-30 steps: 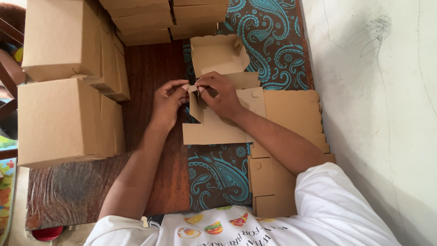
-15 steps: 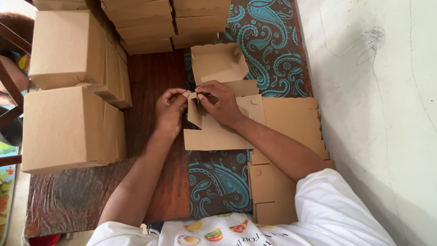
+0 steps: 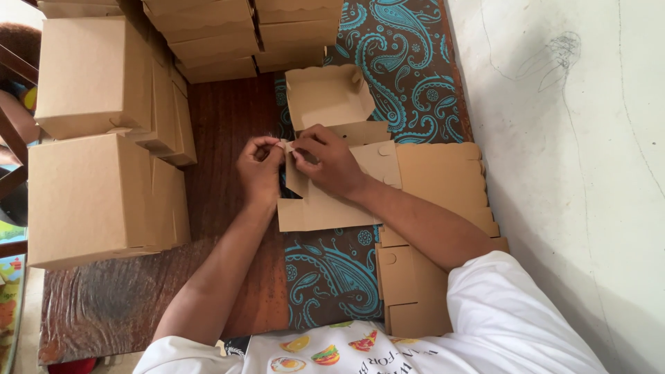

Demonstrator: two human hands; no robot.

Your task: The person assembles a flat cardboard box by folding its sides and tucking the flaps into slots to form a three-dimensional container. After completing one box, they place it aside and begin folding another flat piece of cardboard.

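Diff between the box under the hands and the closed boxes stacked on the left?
The half-folded box under the hands is open on top, its flaps spread flat on the patterned cloth; the stacked boxes are shut on every visible side. The left hand and right hand pinch a flap of the half-folded box; nothing touches the stacked boxes. The half-folded box lies singly; the stacked boxes sit piled. Both are plain brown cardboard.

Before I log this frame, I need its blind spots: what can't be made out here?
Head view:
- Corner tab of the flat box: pinched between left hand and right hand, fingers hide it.
- Flat pile: the right forearm crosses it.
- Finished boxes: their contents are closed from sight.
- Top stacks: cut off by the frame edge.
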